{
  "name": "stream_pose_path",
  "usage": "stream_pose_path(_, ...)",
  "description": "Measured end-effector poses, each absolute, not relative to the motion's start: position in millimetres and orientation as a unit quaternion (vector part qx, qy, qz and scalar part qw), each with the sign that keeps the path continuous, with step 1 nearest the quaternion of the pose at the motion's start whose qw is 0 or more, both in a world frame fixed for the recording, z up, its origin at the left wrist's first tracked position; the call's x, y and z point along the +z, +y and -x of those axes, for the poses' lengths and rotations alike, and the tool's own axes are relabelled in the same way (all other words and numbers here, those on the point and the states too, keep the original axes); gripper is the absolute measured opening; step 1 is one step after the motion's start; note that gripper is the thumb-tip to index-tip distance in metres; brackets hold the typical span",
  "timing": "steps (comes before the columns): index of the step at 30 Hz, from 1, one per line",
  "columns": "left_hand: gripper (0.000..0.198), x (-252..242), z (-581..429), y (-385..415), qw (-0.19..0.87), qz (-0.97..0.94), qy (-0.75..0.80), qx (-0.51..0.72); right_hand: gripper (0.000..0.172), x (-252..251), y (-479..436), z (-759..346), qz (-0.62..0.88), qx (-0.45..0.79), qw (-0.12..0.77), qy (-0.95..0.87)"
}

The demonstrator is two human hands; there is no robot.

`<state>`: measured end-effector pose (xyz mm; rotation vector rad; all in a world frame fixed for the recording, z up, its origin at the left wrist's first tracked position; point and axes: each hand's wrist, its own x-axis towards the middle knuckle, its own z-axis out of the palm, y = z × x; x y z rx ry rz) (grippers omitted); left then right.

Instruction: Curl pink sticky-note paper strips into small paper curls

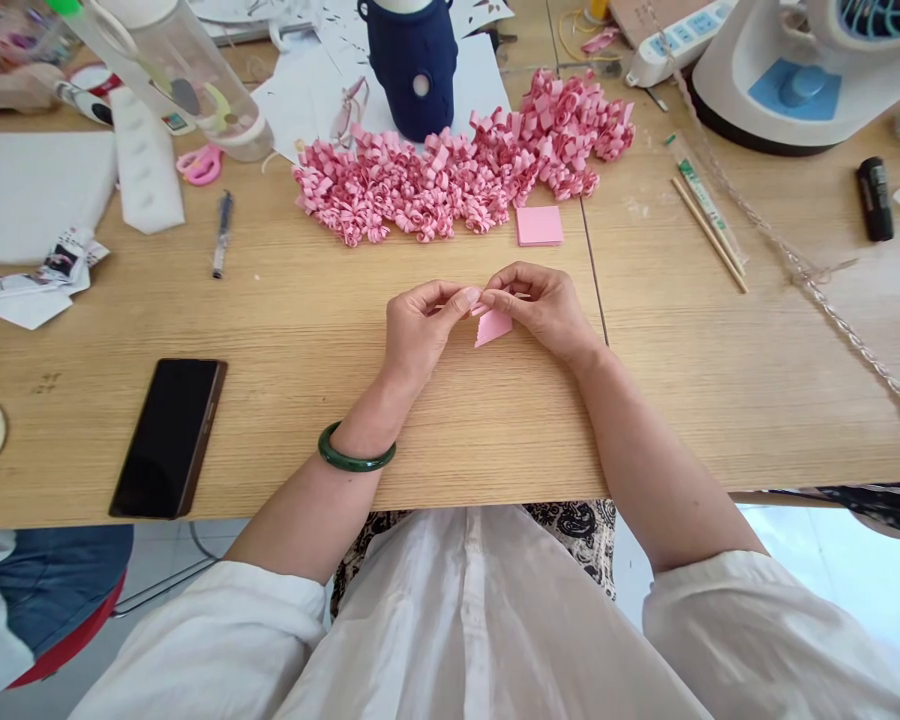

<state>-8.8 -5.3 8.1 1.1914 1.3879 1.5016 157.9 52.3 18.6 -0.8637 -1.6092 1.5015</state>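
Note:
My left hand and my right hand meet above the table, fingertips pinched close together. Between them is a small piece of pink paper with a notched lower edge, hanging down below the fingertips. Both hands are closed on its upper part, which the fingers partly hide. Just beyond my right hand lies a stack of pink paper squares. Behind it stretches a long heap of pink curled paper flowers. A dark green bangle circles my left wrist.
A black phone lies at the left front. Farther back are a pen, pink scissors and a dark blue bottle. On the right are wooden sticks, a twisted cord, a black marker and a white fan.

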Motion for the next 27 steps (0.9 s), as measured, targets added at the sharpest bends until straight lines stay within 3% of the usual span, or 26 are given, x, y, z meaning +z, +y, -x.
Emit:
stream_pose_path(10, 0.026, 6.0, 7.7, -7.2, 0.341, -0.489, 0.570, 0.566, 0.029, 21.1, 47.4, -155.0, 0.335, 0.595, 0.378, -0.625)
stream_pose_path(27, 0.005, 9.2, 7.7, -7.3, 0.338, -0.502, 0.574, 0.551, 0.020, 21.3, 45.9, -153.7, 0.350, 0.584, 0.376, -0.628)
